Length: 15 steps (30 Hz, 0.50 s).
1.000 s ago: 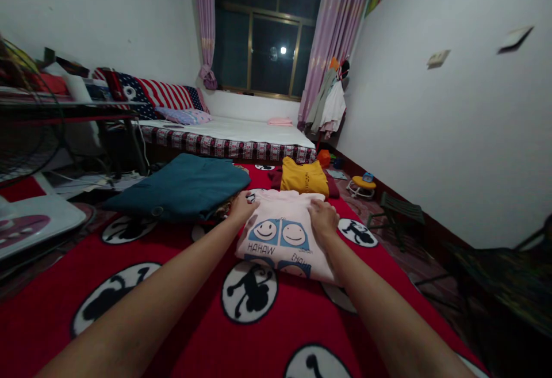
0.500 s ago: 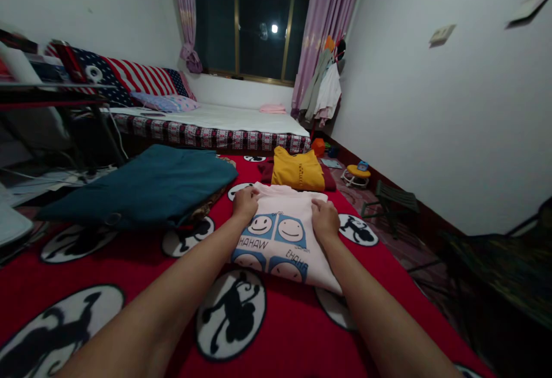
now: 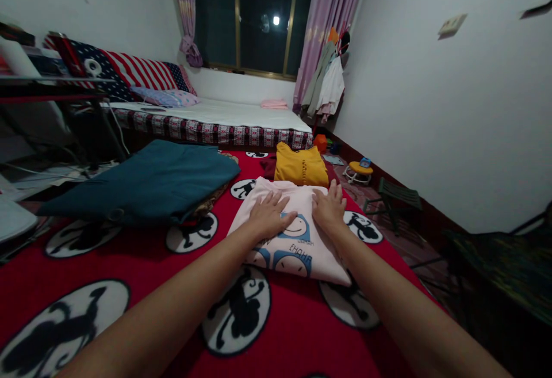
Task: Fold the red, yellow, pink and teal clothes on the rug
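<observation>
A folded pale pink shirt [image 3: 288, 194] with blue smiley-face prints and dark lettering lies on the red blanket [image 3: 164, 291]. My left hand [image 3: 271, 216] rests flat on the shirt's upper left part, fingers spread, covering some of the print. At the shirt's right edge, my right hand [image 3: 329, 208] is also open, fingers spread and pointing away from me. Neither hand grips the cloth. Just beyond the shirt sits a folded yellow garment [image 3: 301, 165] on top of a dark red one [image 3: 268, 168].
A folded teal garment [image 3: 150, 182] lies to the left. Behind stands a bed [image 3: 233, 113] with a pillow [image 3: 166, 97]. A small folding stool [image 3: 397, 194] and a yellow round stool [image 3: 360, 169] are on the floor at right. A cluttered table [image 3: 52, 81] stands at far left.
My left hand has let go of the shirt's upper left edge and moved right onto its front, fingers spreading. My right hand has opened at the right edge.
</observation>
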Each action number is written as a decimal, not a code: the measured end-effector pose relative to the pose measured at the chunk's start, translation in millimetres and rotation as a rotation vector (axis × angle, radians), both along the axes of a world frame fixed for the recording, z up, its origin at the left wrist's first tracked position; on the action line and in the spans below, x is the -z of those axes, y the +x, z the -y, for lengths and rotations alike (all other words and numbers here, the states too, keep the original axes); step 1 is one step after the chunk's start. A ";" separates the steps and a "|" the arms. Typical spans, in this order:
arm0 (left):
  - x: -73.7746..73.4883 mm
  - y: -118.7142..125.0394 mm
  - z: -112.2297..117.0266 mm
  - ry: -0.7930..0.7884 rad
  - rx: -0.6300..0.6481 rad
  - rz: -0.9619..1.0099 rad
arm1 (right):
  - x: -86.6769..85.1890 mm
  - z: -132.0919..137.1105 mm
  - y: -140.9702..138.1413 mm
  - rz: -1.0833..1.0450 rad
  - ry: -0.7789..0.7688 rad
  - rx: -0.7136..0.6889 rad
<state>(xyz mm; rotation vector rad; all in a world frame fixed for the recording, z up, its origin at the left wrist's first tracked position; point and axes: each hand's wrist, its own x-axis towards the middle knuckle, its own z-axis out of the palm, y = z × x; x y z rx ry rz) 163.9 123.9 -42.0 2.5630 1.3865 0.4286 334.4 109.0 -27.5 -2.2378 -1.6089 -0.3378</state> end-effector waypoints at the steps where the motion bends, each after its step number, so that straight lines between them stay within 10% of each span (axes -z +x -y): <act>1: 2.7 -1.2 -3.2 -0.001 -0.008 -0.008 | -0.8 3.5 -4.5 0.039 0.019 -0.049; 6: 5.6 -9.7 -14.8 -0.015 -0.115 0.017 | 16.8 15.0 -17.1 0.085 -0.158 -0.323; 15: 15.7 -41.3 8.2 -0.044 -0.202 -0.003 | 26.2 26.6 -16.7 0.001 -0.292 -0.252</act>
